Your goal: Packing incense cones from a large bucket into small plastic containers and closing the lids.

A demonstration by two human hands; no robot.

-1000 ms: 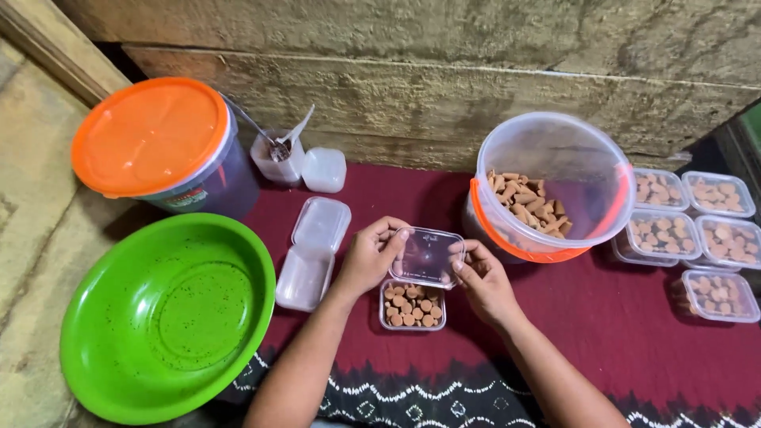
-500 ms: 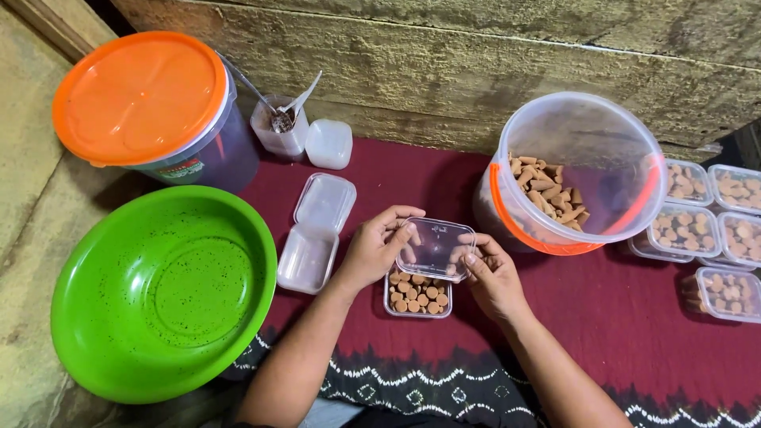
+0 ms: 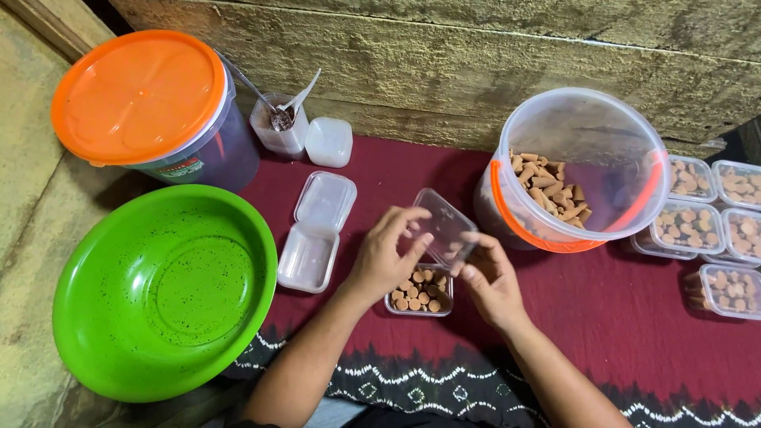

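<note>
Fingers [image 3: 406, 230] of both hands pinch a clear lid [image 3: 445, 227], tilted just above a small tub [image 3: 420, 290] of brown biscuits, apparently to cover it. Right of them a bucket [image 3: 583, 170] leans open; filled tubs [image 3: 688, 228] cluster beyond.

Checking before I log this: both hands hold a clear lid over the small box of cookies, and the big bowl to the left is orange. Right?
Not quite. The head view shows the big bowl is green; orange is the lid of the tub behind it. The rest stands: the left hand and right hand hold the clear lid over the small box of cookies.
</note>
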